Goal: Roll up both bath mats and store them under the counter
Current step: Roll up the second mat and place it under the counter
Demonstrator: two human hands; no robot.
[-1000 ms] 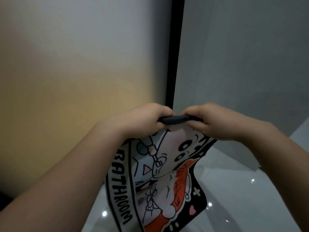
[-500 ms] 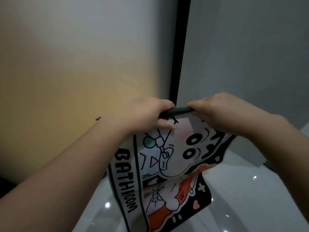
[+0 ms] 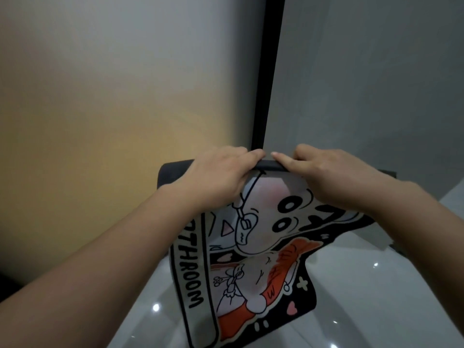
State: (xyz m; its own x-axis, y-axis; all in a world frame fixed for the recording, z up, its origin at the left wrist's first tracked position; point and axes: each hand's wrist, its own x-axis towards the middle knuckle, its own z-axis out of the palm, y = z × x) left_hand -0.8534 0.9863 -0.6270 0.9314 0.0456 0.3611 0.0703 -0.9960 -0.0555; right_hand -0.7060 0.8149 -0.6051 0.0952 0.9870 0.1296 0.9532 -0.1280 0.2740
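A cartoon-printed bath mat (image 3: 253,267) with the word BATHROOM along its left border hangs from my hands, its lower end resting curled on the glossy floor. Its top edge is folded over into a narrow dark roll. My left hand (image 3: 221,179) grips that rolled edge on the left, with the mat's dark underside sticking out past it. My right hand (image 3: 324,174) grips the same edge on the right, fingers pressed on the roll. The two hands almost touch. Only one mat is in view.
A pale wall (image 3: 113,96) with a warm yellow glow stands straight ahead on the left. A black vertical strip (image 3: 268,71) divides it from a grey panel (image 3: 376,84) on the right. The glossy white floor (image 3: 376,297) reflects ceiling lights.
Both hands have lifted the mat's top edge and spread slightly apart along it. More of the mat's dark underside shows at the left, and more of the print is unfolded below.
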